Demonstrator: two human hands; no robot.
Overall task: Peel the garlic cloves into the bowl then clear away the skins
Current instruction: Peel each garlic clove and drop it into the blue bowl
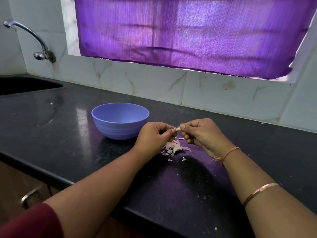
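Observation:
A small garlic clove is held between my two hands just above the counter. My left hand pinches one end with curled fingers, and my right hand pinches the other end. Directly below them lies a pile of papery garlic skins with the rest of the bulb in it. A blue plastic bowl stands upright to the left of my hands, a little farther back. Its inside looks bare from this angle.
The black stone counter runs left to a dark sink under a chrome tap. A tiled wall and a purple curtain close the back. A cabinet handle shows below the front edge.

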